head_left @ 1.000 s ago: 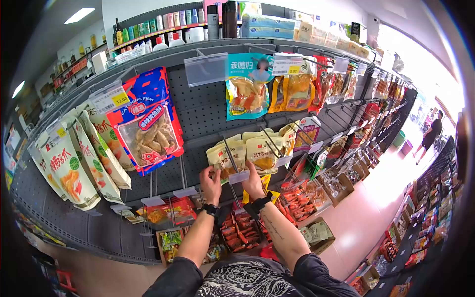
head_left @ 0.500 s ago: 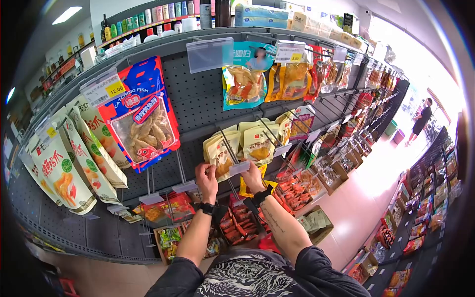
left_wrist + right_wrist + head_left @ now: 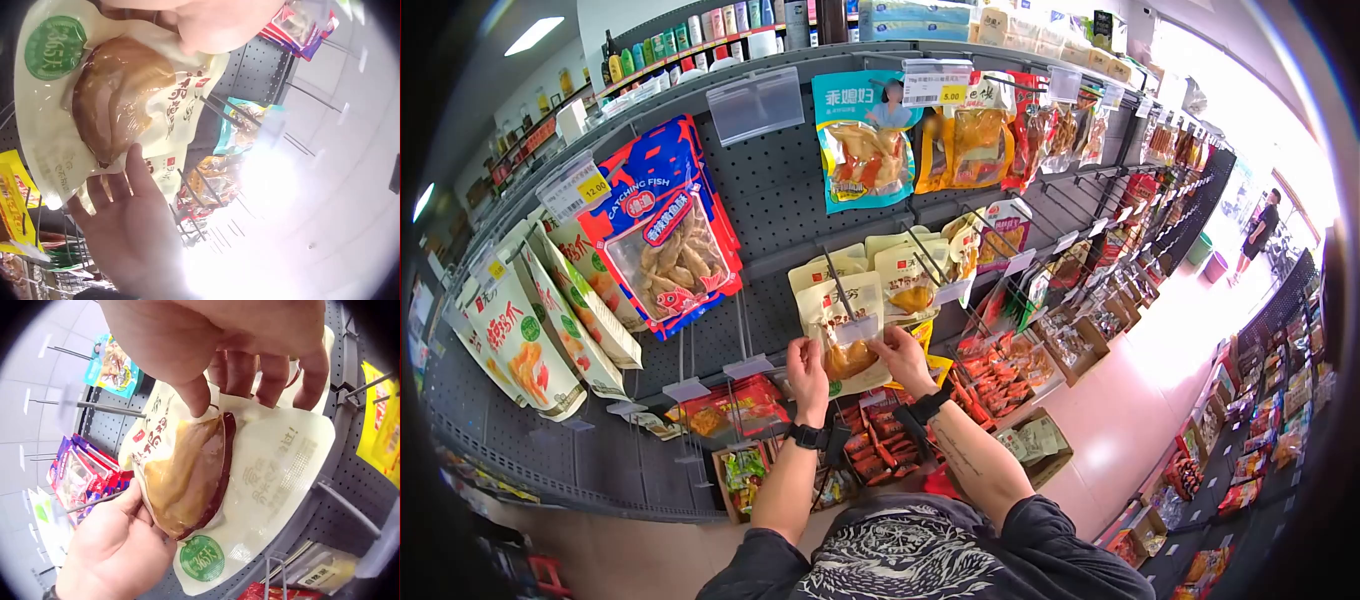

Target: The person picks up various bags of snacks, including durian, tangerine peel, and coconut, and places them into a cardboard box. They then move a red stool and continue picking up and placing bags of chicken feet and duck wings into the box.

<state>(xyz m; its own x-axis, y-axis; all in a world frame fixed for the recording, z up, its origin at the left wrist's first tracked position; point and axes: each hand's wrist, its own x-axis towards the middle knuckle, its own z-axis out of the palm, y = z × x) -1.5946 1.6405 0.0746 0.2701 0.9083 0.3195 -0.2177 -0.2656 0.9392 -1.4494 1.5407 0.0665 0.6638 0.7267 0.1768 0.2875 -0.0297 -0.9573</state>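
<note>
A cream packet [image 3: 840,300] with a clear window showing a brown piece of meat [image 3: 187,475] faces me at the front of a row. A metal hook rod [image 3: 112,409] stands out from its upper part, and a clear tag holder [image 3: 858,330] overlaps it in the head view. My left hand [image 3: 807,380] grips its left edge, thumb in front. At the right edge my right hand [image 3: 907,363] pinches it, with thumb before and fingers behind, as the left wrist view shows. Similar cream packets [image 3: 907,277] hang just behind and to the right.
A blue and red fish snack bag [image 3: 665,235] and tall cream bags [image 3: 530,345] hang to the left. Above hangs a teal packet [image 3: 865,150]. Yellow packets [image 3: 935,370] and boxes of red packets [image 3: 875,440] lie lower. A person [image 3: 1260,235] stands down the aisle.
The front cream packet has come toward me and upright along its hook, with both hands at its sides. The right hand has shifted onto its right edge. The head view has turned slightly right.
</note>
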